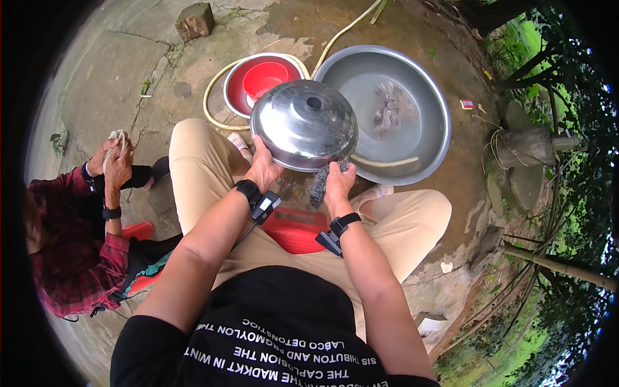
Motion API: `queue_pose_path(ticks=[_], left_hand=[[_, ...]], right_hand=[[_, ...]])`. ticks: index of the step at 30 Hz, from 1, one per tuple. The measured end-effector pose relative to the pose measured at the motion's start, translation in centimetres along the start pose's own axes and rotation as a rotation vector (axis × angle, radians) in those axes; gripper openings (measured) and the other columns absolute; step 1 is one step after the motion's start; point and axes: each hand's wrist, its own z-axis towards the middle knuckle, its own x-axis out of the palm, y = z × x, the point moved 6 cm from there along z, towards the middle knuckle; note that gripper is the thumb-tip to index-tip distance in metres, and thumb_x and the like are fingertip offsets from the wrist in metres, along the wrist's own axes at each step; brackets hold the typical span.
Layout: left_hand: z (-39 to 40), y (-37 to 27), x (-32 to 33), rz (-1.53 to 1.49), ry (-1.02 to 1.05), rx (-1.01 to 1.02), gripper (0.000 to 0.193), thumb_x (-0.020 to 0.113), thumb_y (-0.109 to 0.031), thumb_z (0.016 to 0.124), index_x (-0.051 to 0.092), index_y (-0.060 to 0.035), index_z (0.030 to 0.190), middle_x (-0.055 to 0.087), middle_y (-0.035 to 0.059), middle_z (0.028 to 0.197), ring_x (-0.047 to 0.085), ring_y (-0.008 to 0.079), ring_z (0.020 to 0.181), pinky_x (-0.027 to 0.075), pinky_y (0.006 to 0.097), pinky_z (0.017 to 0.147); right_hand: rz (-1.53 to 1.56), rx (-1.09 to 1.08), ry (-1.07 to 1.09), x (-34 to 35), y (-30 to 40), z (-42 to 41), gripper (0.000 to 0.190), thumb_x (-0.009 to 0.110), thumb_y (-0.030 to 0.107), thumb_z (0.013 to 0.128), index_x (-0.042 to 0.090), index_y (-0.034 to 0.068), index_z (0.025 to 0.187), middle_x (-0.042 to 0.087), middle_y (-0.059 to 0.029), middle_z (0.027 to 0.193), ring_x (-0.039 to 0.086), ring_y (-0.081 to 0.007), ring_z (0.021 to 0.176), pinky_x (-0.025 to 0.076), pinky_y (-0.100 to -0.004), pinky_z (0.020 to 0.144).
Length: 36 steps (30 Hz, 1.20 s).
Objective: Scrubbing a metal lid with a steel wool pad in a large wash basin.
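Observation:
A shiny domed metal pot lid (295, 116) with a dark knob is held over the ground between my knees. My left hand (263, 167) grips its near left edge. In my right hand (340, 181) is a dark steel wool scourer (319, 187), which hangs down beside the lid's near right edge. Behind the lid on the right stands a wide metal basin (416, 145) with water in it. A greyish wet cloth-like bundle (388, 109) lies in that water, and the end of a hose (384, 162) rests inside the basin.
Left of the basin, a red bowl (265, 77) sits in a smaller red-lined basin (232, 80), with a yellowish hose (208, 99) looped around it. At the left, a seated person (80, 242) holds a pale cloth (116, 140). A block (194, 22) stands at the back; a red stool (295, 230) is under me.

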Motion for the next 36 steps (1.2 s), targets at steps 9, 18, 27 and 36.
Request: queue_pose_path(ticks=[9,18,27,36], left_hand=[[-0.9,-1.2,0.8,0.062,0.011,0.108,0.094,0.019,-0.082,0.093,0.033,-0.0145,0.156,0.032,0.0091,0.162,0.032,0.0328,0.147,0.026,0.0583,0.119],[-1.2,-1.2,0.4,0.07,-0.002,0.077,0.093,0.019,-0.082,0.093,0.034,-0.0144,0.155,0.032,0.009,0.161,0.031,0.0309,0.147,0.026,0.0555,0.12],[-0.1,-1.8,0.2,0.034,0.072,0.125,0.094,0.019,-0.082,0.093,0.033,-0.0133,0.156,0.029,0.0103,0.163,0.03,0.0333,0.148,0.024,0.0595,0.12],[-0.6,-1.8,0.0,0.179,0.029,0.007,0.093,0.021,-0.081,0.094,0.034,-0.0127,0.156,0.029,0.0103,0.163,0.031,0.0322,0.147,0.025,0.0584,0.119]], right_hand=[[-0.257,-0.253,-0.032,0.0,1.0,-0.3,0.038,0.06,0.016,0.09,0.044,-0.001,0.12,0.058,-0.0236,0.111,0.057,-0.0348,0.105,0.043,-0.0439,0.097],[-0.359,-0.344,-0.065,-1.8,3.0,2.9,0.039,0.059,0.012,0.09,0.043,-0.004,0.121,0.058,-0.0248,0.109,0.057,-0.0371,0.103,0.043,-0.0434,0.097],[-0.367,-0.308,0.032,0.6,1.4,-1.0,0.036,0.058,0.014,0.093,0.04,-0.002,0.121,0.053,-0.026,0.115,0.054,-0.0391,0.11,0.04,-0.0453,0.101],[-0.356,-0.299,-0.066,-3.9,4.1,5.4,0.036,0.062,0.011,0.094,0.046,-0.005,0.122,0.06,-0.0262,0.111,0.058,-0.0356,0.102,0.043,-0.042,0.096]])
